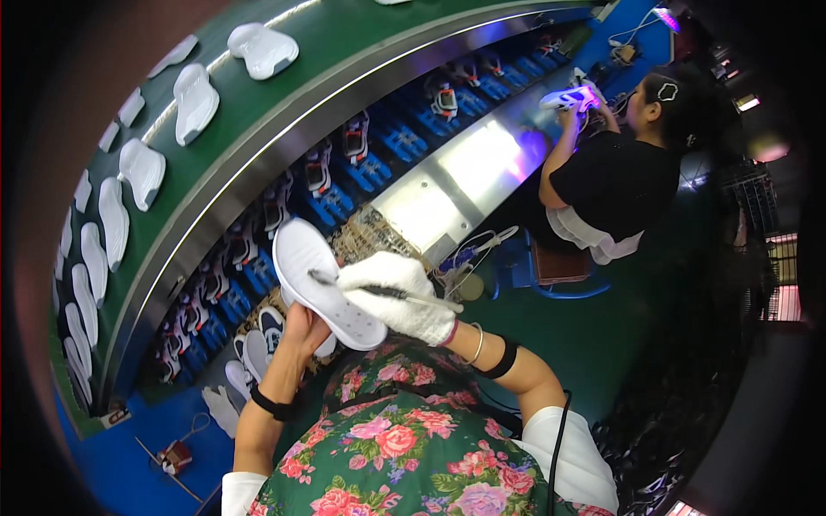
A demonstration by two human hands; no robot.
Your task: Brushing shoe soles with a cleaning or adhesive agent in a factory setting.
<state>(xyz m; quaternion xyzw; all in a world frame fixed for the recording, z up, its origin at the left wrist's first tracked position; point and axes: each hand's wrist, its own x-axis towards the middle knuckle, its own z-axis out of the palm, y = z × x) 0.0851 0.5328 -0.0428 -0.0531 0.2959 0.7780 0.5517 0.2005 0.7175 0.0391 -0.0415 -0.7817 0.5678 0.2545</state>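
A white shoe sole [303, 251] with rows of small dimples near its lower end is tilted in front of me. My left hand [305, 328], bare, grips it from below at its left edge; some of those fingers are hidden behind it. My right hand [391, 297] wears a white knitted glove and is closed around a thin brush [434, 301]. The brush's dark tip touches or hovers just over the sole's inner face; I cannot tell which. Its handle end sticks out to the right of the glove.
Beyond my hands, a rack [331, 205] carries shoe parts on blue holders. A green conveyor belt [163, 258] with white soles curves along the left. Several shoes [258, 348] lie beside my left forearm. At the right, a co-worker [615, 172] handles a shoe under purple light beside a stool [559, 267].
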